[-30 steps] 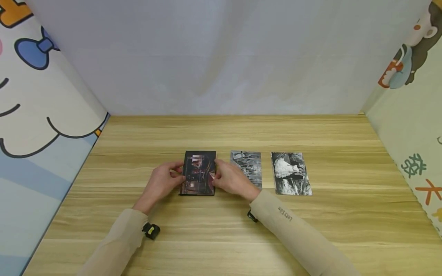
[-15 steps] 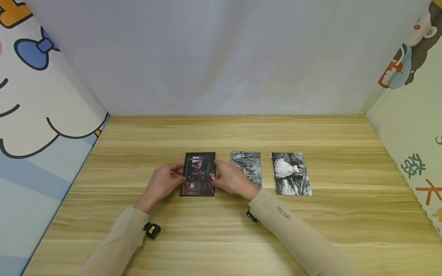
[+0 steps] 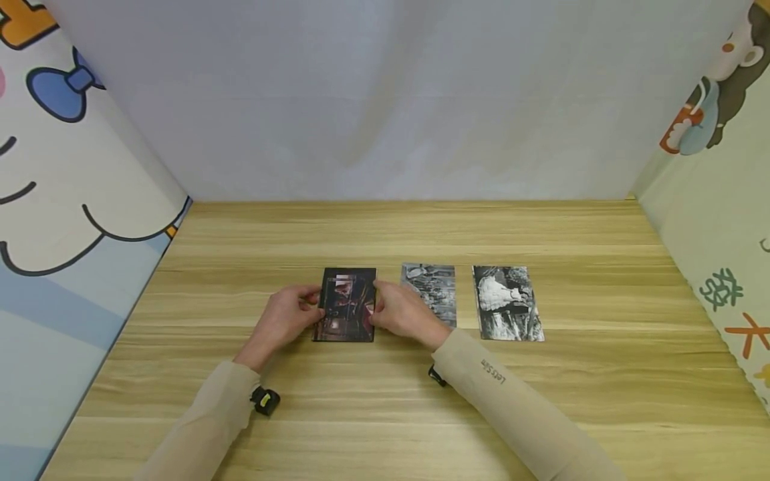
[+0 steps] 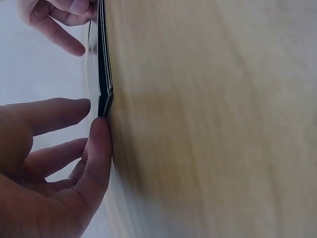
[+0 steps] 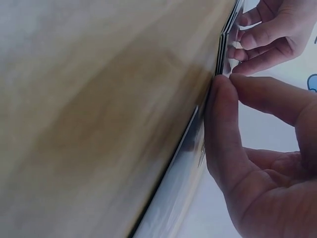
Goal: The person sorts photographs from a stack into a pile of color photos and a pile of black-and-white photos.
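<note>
A dark photo card (image 3: 347,304) lies in the middle of the table in the head view; edge-on in the left wrist view, several thin layers (image 4: 103,59) show in it, like a small stack. My left hand (image 3: 287,314) holds its left edge between thumb and fingers. On the opposite edge, my right hand (image 3: 403,310) pinches it with thumb and forefinger. Beneath the right wrist and partly hidden by that hand is a grey photo card (image 3: 438,290). Farther right lies a black-and-white photo card (image 3: 506,300) with a pale dress in it, slightly turned.
The cards rest on a wood-grain table (image 3: 385,414). A plain pale wall (image 3: 385,100) stands behind it. Printed cartoon panels flank the table, one on the left (image 3: 78,167) and one on the right (image 3: 710,220).
The dark photo stack's far edge has come slightly nearer and its layers look more evenly lined up. Both hands keep nearly the same place on it; the other two cards have not moved.
</note>
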